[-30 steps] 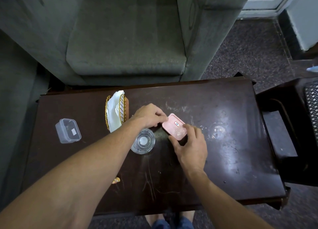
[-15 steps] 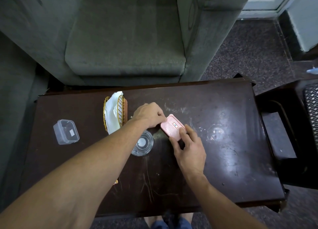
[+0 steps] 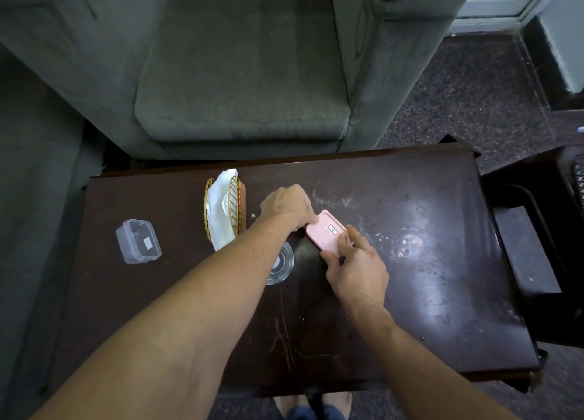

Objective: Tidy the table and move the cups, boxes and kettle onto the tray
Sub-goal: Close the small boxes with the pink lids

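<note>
Pink box (image 3: 327,232) mid-counter (image 3: 442,309), both my grips clamped on it: left hand (image 3: 289,206) far end, right hand (image 3: 357,269) near end. Glass cup (image 3: 281,265), clear box (image 3: 138,241) left of it, unmoved. No tray visible.

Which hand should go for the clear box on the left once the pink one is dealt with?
Left, probably. The clear box sits on the table's left end, on the left hand side; the right hand would have to cross over the glass and napkin holder.
</note>
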